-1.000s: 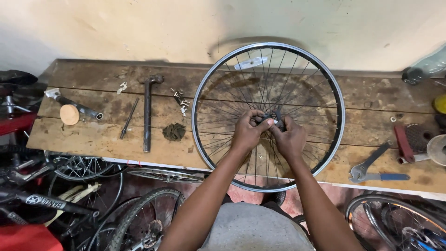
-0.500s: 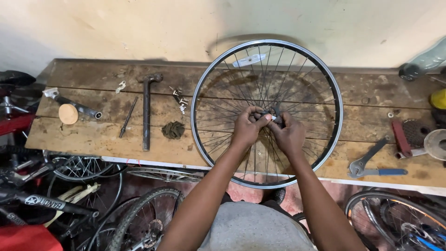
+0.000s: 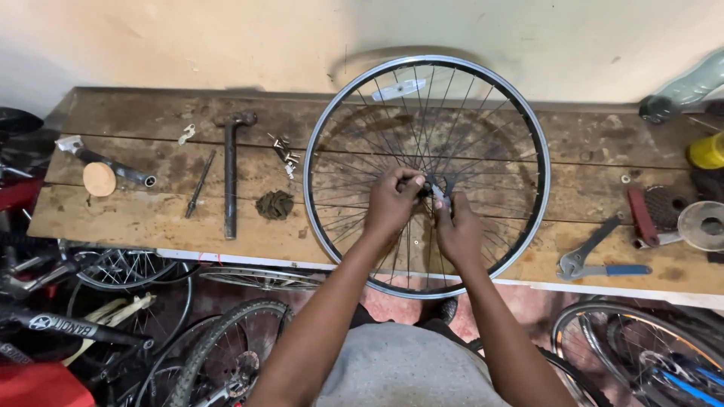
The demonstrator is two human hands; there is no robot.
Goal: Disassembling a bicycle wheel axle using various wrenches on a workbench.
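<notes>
A long wooden workbench [image 3: 136, 218] is seen spanning the frame from left to right, set against a pale wall. A spoked bicycle wheel [image 3: 427, 175] with a black rim is laid flat on the bench at centre frame; its lower edge overhangs the front of the bench. Further bicycle wheels and tyres [image 3: 234, 354] are seen on the floor in the lower left and lower right of the frame.

The hub [image 3: 437, 186] is located at the middle of the wheel. It is gripped from both sides. The left hand [image 3: 391, 205] is positioned just left of the hub, with its fingers curled around the hub area among the spokes. The right hand [image 3: 458, 234] is placed just below and right of the hub, with its fingers closed on the hub end; what exactly is pinched cannot be told.

Left of the wheel, a dark seat post [image 3: 230, 177] is laid upright in the frame, with a thin rod [image 3: 200, 183] beside it and a dark rag [image 3: 274, 204] near the rim. A round wooden disc [image 3: 99, 179] is seen at far left. A blue-handled wrench [image 3: 596, 260] is laid at lower right, well apart from the wheel. Small screws [image 3: 285, 154] are scattered between the seat post and the rim.
</notes>
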